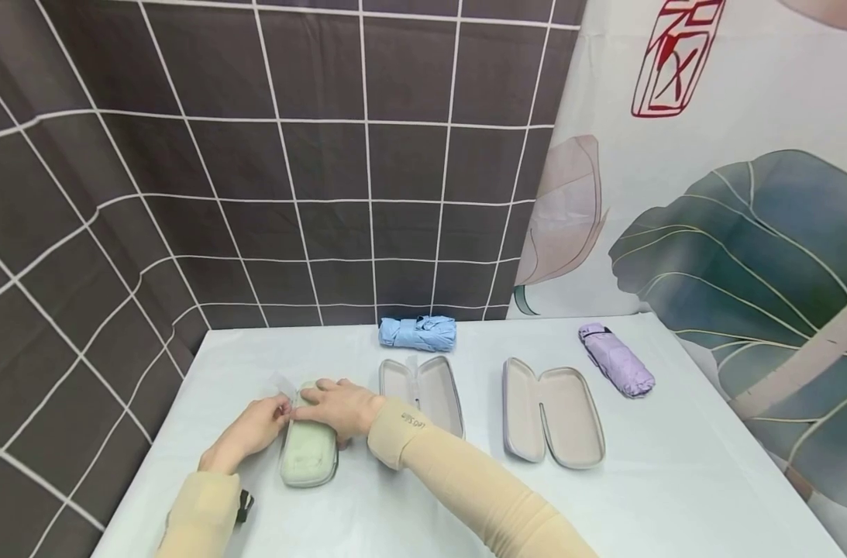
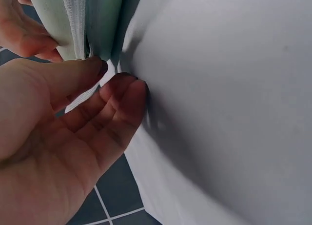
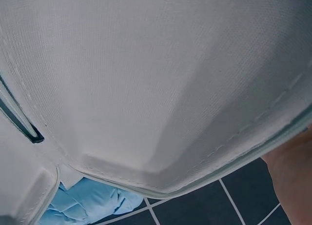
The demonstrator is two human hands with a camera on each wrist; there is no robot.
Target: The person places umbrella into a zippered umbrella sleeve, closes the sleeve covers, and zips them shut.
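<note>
A pale green zip case [image 1: 310,453] lies closed on the left part of the table. At its far left corner my left hand [image 1: 252,425] pinches the zipper end; in the left wrist view the thumb and curled fingers [image 2: 127,95] meet beside the white zipper [image 2: 76,25], and the small pull is hidden by them. My right hand [image 1: 342,407] rests across the top of the case, fingers spread. A translucent strip [image 1: 284,383] sticks out past the left fingertips.
To the right, an open case [image 1: 440,391] with a light lining stands partly behind my right forearm; its lining [image 3: 146,78] fills the right wrist view. Another open case [image 1: 573,418] lies further right. A folded blue umbrella [image 1: 418,333] and a folded purple umbrella [image 1: 617,360] lie towards the back.
</note>
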